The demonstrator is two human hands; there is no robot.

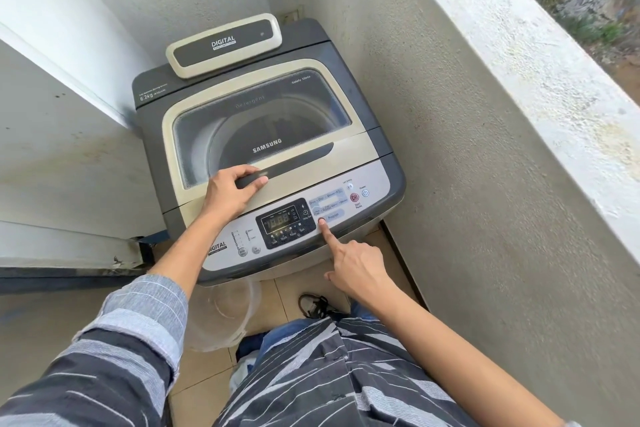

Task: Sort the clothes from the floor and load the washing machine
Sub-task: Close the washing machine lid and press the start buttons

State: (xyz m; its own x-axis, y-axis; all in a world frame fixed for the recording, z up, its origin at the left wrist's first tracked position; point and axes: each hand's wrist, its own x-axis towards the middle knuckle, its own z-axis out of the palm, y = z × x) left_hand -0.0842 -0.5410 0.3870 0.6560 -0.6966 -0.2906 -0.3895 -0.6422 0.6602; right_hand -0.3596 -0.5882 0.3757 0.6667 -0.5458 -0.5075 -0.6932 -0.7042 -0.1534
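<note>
Top-loading washing machine (346, 135) wedged into a balcony corner, between a pale side wall and a rough parapet wall (485, 149) on the right. Lid (221, 104) down, glass window showing the drum; whether clothes lie inside cannot be told through the glass. Plastic bucket (221, 315), translucent, on the tiled floor (204, 371) just in front of the machine. Bundle of cloth (247, 350), blue and white, low on the floor beside the bucket, partly hidden by the striped shirt. Left hand (228, 191) resting on the lid's front, fingers curled over the dark handle strip (294, 163), thumb underneath. Right hand (353, 267) with forefinger straight and its tip pressing the Program button (330, 216) on the control panel (375, 180), other fingers folded in, holding nothing. Digital display (280, 220) lit just left of that button.
</note>
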